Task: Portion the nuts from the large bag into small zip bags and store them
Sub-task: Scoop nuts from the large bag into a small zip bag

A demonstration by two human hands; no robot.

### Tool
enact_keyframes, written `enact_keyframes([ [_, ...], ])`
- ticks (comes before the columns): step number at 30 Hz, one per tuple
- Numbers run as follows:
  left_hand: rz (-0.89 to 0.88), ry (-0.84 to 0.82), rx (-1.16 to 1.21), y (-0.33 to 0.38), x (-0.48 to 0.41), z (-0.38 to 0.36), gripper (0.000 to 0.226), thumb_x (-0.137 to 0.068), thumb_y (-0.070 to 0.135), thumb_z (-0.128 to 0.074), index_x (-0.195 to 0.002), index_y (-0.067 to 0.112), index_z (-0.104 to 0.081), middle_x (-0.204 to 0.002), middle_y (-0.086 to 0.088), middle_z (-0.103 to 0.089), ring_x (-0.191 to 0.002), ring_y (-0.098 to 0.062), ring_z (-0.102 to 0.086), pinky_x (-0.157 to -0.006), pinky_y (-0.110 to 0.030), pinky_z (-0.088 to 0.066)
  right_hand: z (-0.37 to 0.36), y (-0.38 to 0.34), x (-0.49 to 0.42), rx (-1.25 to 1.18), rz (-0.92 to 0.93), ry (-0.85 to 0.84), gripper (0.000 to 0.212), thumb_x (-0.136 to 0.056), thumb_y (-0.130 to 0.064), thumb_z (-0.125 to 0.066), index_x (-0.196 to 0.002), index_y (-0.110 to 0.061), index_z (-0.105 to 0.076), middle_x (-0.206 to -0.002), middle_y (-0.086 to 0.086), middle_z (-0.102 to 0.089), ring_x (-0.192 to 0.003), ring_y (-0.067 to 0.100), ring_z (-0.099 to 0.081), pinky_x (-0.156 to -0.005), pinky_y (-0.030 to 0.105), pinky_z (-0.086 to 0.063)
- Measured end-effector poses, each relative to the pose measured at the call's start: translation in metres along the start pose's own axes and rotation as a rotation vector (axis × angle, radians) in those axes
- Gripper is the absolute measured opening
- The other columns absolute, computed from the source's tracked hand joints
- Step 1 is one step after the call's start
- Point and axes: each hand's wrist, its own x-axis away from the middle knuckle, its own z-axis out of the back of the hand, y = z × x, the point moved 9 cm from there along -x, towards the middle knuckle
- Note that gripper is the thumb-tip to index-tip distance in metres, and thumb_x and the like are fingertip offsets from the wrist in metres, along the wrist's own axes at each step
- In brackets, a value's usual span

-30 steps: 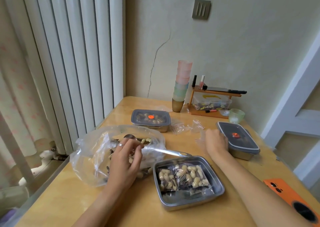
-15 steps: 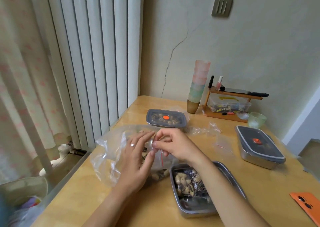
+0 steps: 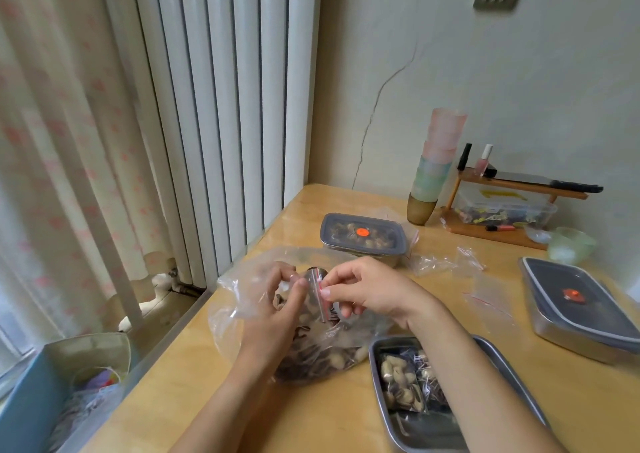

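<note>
A large clear plastic bag (image 3: 242, 300) of nuts lies on the wooden table (image 3: 311, 418) in front of me. Above it, my left hand (image 3: 277, 310) and my right hand (image 3: 367, 291) both pinch a small clear zip bag (image 3: 318, 293) with a red seal strip. The small bag hangs upright between my fingertips and looks empty. To the right, an open steel tray (image 3: 377, 348) holds filled small bags of nuts (image 3: 401, 383), partly hidden by my right forearm.
A lidded container with nuts (image 3: 362, 236) sits behind the big bag, another lidded steel box (image 3: 581, 309) at the right. Spare empty zip bags (image 3: 446, 262) lie between them. Stacked cups (image 3: 434, 168) and a small wooden shelf (image 3: 512, 189) stand against the wall. A box (image 3: 52, 383) stands below the table's left edge.
My right hand came from the right side of the table with a small zip bag to meet my left hand over the big bag. My head moved closer and turned left.
</note>
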Motion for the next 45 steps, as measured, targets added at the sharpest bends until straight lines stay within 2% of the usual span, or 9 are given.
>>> enact_keyframes([
  [5, 0.027, -0.005, -0.083, -0.012, 0.0, -0.002, 0.022, -0.095, 0.037, -0.062, -0.1, 0.016, -0.06, -0.091, 0.011, -0.064, -0.088, -0.006, -0.062, -0.079, -0.008, -0.043, 0.007, 0.008, 0.0, -0.035, -0.055, 0.067, 0.011, -0.094, -0.017, -0.072, -0.091, -0.009, -0.078, -0.076, 0.0, -0.074, -0.063, 0.011, -0.061, -0.058, 0.022, -0.045],
  [8, -0.035, -0.003, -0.188, -0.012, 0.0, -0.001, 0.021, -0.097, 0.028, -0.068, -0.111, 0.024, -0.054, -0.107, 0.013, -0.059, -0.1, -0.008, -0.059, -0.087, -0.015, -0.042, 0.009, 0.009, -0.001, -0.056, -0.07, 0.1, 0.013, -0.093, -0.02, -0.074, -0.083, -0.011, -0.076, -0.069, -0.002, -0.071, -0.06, 0.01, -0.059, -0.056, 0.022, -0.043],
  [13, -0.226, 0.027, -0.292, 0.017, 0.005, -0.003, 0.012, -0.094, 0.0, -0.068, -0.086, 0.005, -0.062, -0.094, 0.01, -0.05, -0.096, 0.012, -0.05, -0.082, -0.002, -0.035, 0.01, 0.008, -0.002, -0.019, -0.032, 0.125, 0.022, -0.09, -0.03, -0.079, -0.085, -0.01, -0.073, -0.072, -0.003, -0.071, -0.063, 0.011, -0.06, -0.065, 0.03, -0.047],
  [18, -0.113, -0.122, -0.241, 0.001, 0.0, -0.015, 0.033, -0.106, 0.024, -0.051, -0.08, 0.014, -0.068, -0.094, -0.006, -0.059, -0.111, 0.017, -0.042, -0.085, 0.0, -0.03, -0.004, -0.001, -0.001, 0.004, 0.062, 0.004, 0.01, -0.094, -0.021, -0.077, -0.092, -0.012, -0.073, -0.078, -0.004, -0.071, -0.07, 0.012, -0.064, -0.069, 0.029, -0.053],
  [21, -0.114, -0.113, -0.258, -0.001, -0.001, -0.015, 0.034, -0.103, 0.029, -0.05, -0.079, 0.015, -0.069, -0.097, 0.003, -0.058, -0.123, 0.008, -0.038, -0.089, -0.001, -0.03, -0.01, -0.002, -0.003, 0.054, 0.099, -0.028, 0.006, -0.093, -0.016, -0.077, -0.089, -0.013, -0.073, -0.077, -0.002, -0.069, -0.07, 0.012, -0.062, -0.072, 0.034, -0.053],
  [26, -0.111, -0.102, -0.236, 0.001, -0.002, -0.014, 0.027, -0.103, 0.008, -0.057, -0.078, 0.01, -0.066, -0.107, 0.02, -0.05, -0.119, 0.012, -0.04, -0.088, -0.003, -0.032, -0.005, 0.0, -0.002, 0.043, 0.075, 0.017, 0.01, -0.093, -0.018, -0.077, -0.092, -0.009, -0.073, -0.079, 0.0, -0.073, -0.07, 0.012, -0.067, -0.07, 0.029, -0.055],
  [30, -0.161, -0.077, -0.265, 0.004, -0.001, -0.014, 0.024, -0.099, 0.007, -0.063, -0.076, 0.011, -0.067, -0.1, 0.042, -0.044, -0.114, 0.005, -0.044, -0.09, -0.004, -0.032, 0.001, 0.002, -0.002, 0.081, 0.048, 0.098, 0.011, -0.092, -0.021, -0.076, -0.091, -0.01, -0.072, -0.079, 0.004, -0.076, -0.072, 0.014, -0.071, -0.078, 0.04, -0.06],
  [37, -0.128, -0.081, -0.203, 0.003, -0.001, -0.013, 0.032, -0.102, 0.012, -0.061, -0.074, 0.022, -0.072, -0.107, 0.008, -0.05, -0.113, 0.005, -0.047, -0.086, 0.0, -0.033, -0.001, -0.013, 0.002, 0.161, 0.119, 0.124, 0.006, -0.093, -0.019, -0.074, -0.089, -0.015, -0.075, -0.078, 0.006, -0.078, -0.078, 0.021, -0.076, -0.082, 0.04, -0.063],
  [45, -0.161, -0.047, -0.285, -0.007, -0.005, -0.012, 0.025, -0.094, 0.016, -0.068, -0.07, 0.019, -0.065, -0.105, 0.01, -0.048, -0.105, -0.015, -0.052, -0.08, -0.01, -0.037, -0.002, -0.027, 0.006, 0.465, 0.15, 0.285, 0.012, -0.088, -0.025, -0.071, -0.076, -0.023, -0.068, -0.071, -0.005, -0.07, -0.065, 0.007, -0.063, -0.066, 0.031, -0.057],
])
